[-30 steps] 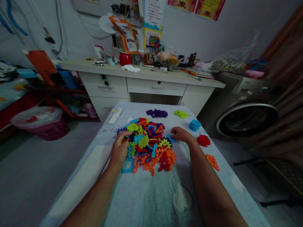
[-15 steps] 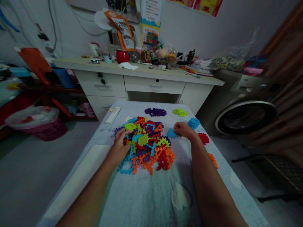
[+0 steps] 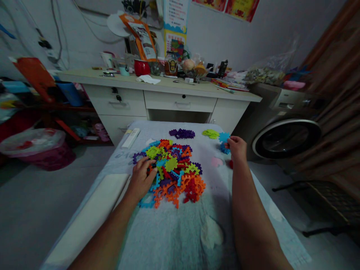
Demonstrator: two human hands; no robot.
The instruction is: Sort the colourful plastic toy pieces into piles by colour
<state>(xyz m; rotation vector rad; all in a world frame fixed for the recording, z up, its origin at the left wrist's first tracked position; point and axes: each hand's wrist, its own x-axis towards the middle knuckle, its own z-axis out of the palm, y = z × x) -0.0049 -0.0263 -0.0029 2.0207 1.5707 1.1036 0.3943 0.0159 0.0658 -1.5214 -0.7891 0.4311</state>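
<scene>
My right hand (image 3: 237, 148) pinches a blue plastic gear (image 3: 224, 137) by its edge, above the small blue gear pile (image 3: 225, 148) on the table's right side. My left hand (image 3: 142, 176) rests at the left edge of a mixed heap of colourful toothed plastic pieces (image 3: 171, 164), its thumb and fingers apart. Close by the held gear lies a yellow-green gear pile (image 3: 210, 133). Farther left is a purple gear pile (image 3: 182, 133). A bit of a red piece (image 3: 231, 164) shows beside my right wrist; my forearm hides what is beyond it.
A white strip-like object (image 3: 131, 138) lies at the table's far left, and a long pale panel (image 3: 92, 213) along its left edge. Behind stands a cluttered desk (image 3: 180, 99). A washing machine (image 3: 281, 123) is to the right, a pink bin (image 3: 39, 150) to the left.
My right hand has carried the blue gear from beside the heap, right and away from me, to the blue pile. My left hand stays at the heap. The view has shifted slightly.
</scene>
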